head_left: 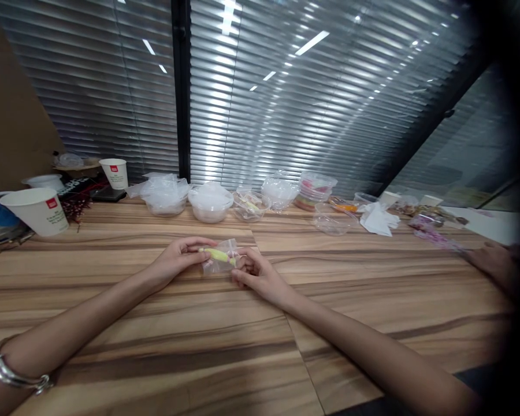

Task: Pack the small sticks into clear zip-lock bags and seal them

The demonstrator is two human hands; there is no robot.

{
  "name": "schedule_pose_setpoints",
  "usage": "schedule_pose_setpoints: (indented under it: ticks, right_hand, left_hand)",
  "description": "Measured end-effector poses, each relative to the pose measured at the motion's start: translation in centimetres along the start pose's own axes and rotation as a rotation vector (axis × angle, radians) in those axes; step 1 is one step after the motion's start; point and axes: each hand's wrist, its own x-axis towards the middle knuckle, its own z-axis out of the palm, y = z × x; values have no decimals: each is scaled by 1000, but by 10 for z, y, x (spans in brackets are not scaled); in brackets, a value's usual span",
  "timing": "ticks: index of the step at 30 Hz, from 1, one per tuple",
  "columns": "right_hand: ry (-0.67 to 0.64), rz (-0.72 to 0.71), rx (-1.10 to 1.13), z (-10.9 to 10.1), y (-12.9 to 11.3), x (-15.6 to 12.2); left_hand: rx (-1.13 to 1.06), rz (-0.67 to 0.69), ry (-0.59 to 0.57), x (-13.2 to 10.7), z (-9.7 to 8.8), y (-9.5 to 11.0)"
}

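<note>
A small clear plastic bag (219, 267) is held just over the wooden table (190, 358), with a slim yellow-green item (218, 255) in or on it; its kind is too small to make out. My left hand (183, 257) pinches the bag's left side, thumb across the front near the yellow-green item. At the other side, my right hand (257, 274) has curled fingers closed on the bag's right edge. Parts of the bag are hidden behind the fingertips of both hands.
Clear plastic bowls (211, 202) line the back, beside a tub stack (314, 190) and crumpled white tissue (378, 218). Paper cups (37, 212) stand at the left near a dark flat object (108, 194). Another person's hand (494, 263) rests at the far right. Window blinds rise behind.
</note>
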Motion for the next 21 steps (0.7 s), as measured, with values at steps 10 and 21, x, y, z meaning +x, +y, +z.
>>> schedule_pose_setpoints:
  ticks: [10,21]
  right_hand:
    - [-78,-5,11,-2,0,1]
    - [-121,-11,-52,-4,-6,0]
  left_hand:
    - [186,69,-185,0,-1,2]
    - [253,131,-176,0,2,-6]
